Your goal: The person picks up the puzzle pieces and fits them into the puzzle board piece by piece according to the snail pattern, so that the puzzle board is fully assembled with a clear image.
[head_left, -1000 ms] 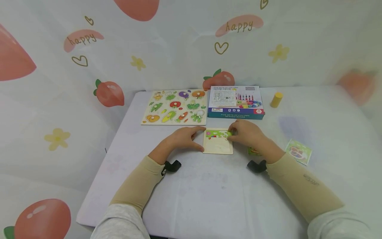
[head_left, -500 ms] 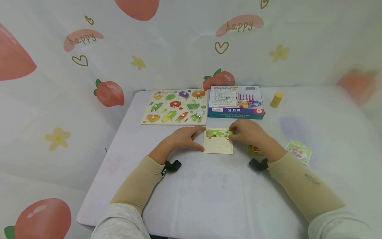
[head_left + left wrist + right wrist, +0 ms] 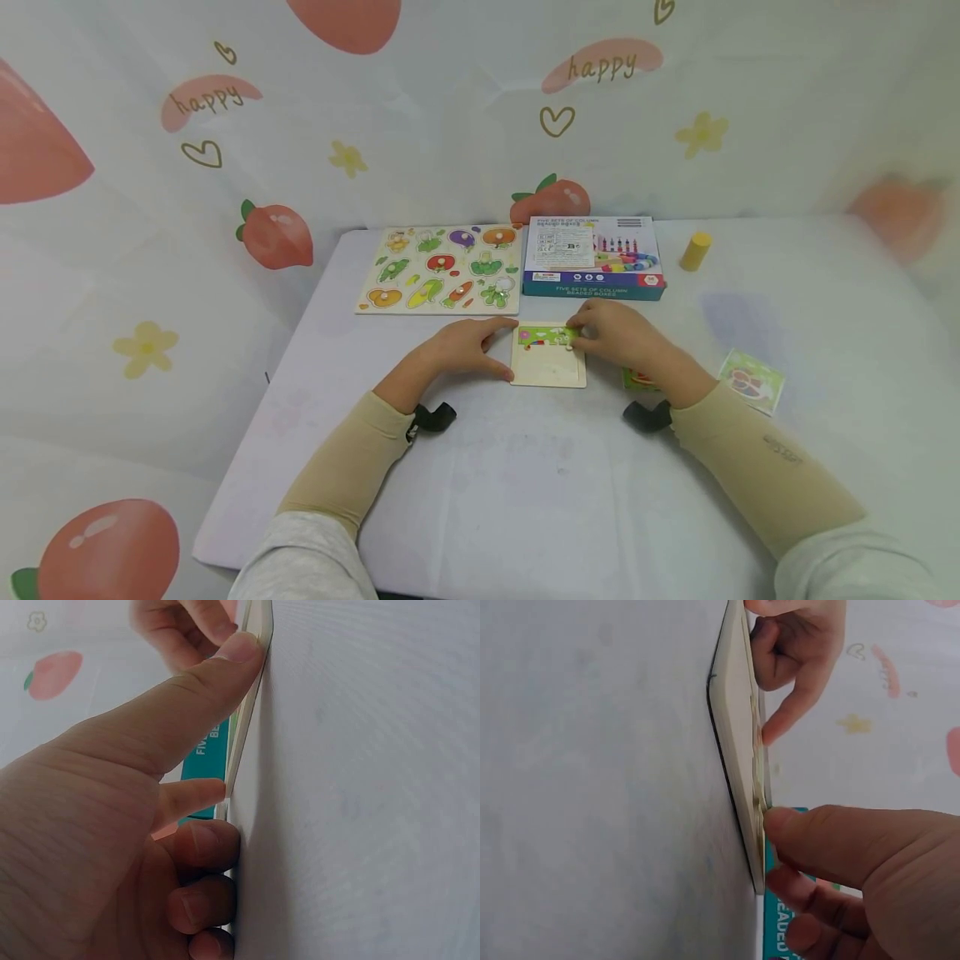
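Observation:
A small square wooden puzzle board (image 3: 549, 367) lies flat on the table, a row of green picture pieces (image 3: 542, 336) along its far side and bare wood in its near part. My left hand (image 3: 467, 343) holds the board's left side, thumb at the near corner and index finger at the far one; in the left wrist view its other fingers curl on the tabletop. At the board's far right corner, my right hand (image 3: 618, 331) pinches a puzzle piece between thumb and fingers, low against the board. The fingers hide most of that piece.
Behind the board are a vegetable peg puzzle (image 3: 437, 271) and a bead-set box (image 3: 592, 258). A yellow cylinder (image 3: 695, 251) stands at the back right. Two picture squares lie to the right: one (image 3: 751, 382) in view, another (image 3: 639, 380) partly under the right forearm.
My right hand has shifted slightly left over the board's far right corner, together with the piece at its fingertips. The left hand and the board stay in place.

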`<state>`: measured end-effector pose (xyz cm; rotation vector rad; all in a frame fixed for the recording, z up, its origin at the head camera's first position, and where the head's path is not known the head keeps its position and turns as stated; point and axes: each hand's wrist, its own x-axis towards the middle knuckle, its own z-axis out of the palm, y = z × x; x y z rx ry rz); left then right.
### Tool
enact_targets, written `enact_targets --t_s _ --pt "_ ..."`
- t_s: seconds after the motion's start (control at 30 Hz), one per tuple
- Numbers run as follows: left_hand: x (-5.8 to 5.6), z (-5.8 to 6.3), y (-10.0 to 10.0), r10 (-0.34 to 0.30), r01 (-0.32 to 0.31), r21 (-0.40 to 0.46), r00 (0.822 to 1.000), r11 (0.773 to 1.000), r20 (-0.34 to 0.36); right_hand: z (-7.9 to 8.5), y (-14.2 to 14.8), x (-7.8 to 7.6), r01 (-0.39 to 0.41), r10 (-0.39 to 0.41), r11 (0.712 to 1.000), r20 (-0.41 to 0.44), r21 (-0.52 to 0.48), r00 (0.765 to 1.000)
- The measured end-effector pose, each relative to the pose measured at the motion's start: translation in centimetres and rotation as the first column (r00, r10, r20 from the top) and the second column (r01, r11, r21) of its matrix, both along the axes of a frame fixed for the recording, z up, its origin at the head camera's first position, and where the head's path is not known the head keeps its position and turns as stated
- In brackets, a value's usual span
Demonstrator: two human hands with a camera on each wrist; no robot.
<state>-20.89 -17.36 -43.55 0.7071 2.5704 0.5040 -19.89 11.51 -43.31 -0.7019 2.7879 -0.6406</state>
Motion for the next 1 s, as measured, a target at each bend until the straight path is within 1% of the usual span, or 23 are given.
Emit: enact_targets --t_s 0.3,0.43,0.67,0.8,0.9,1.0 --pt "0.14 0.27 0.12 -0.006 0.006 -0.007 1.000 1.000 -0.006 -0.41 -0.28 0.18 0.002 -0.002 1.000 -0.019 -0.006 1.000" --pt "0.15 0.24 0.12 -0.011 0.011 -0.003 1.000 1.000 -0.011 -0.29 -0.34 0.36 0.012 -0.011 1.000 -0.034 0.015 0.999" --pt "0.10 0.14 0.02 -0.012 0.012 -0.002 1.000 1.000 -0.013 0.04 -0.72 0.81 0.059 -0.057 0.997 -0.032 0.056 0.998" --pt "0.12 0.13 0.05 -0.014 0.014 -0.005 1.000 1.000 -0.015 0.03 -0.79 0.92 0.056 -0.053 0.996 -0.050 0.073 0.997" --pt "0.15 0.17 0.10 -0.014 0.014 -0.005 1.000 1.000 -0.015 -0.03 -0.74 0.94 0.070 -0.068 0.996 -0.032 0.053 0.997" --pt "0.16 0.23 0.13 -0.014 0.014 -0.003 1.000 1.000 -0.013 -0.15 -0.70 0.92 0.100 -0.100 0.995 0.017 0.013 0.995"
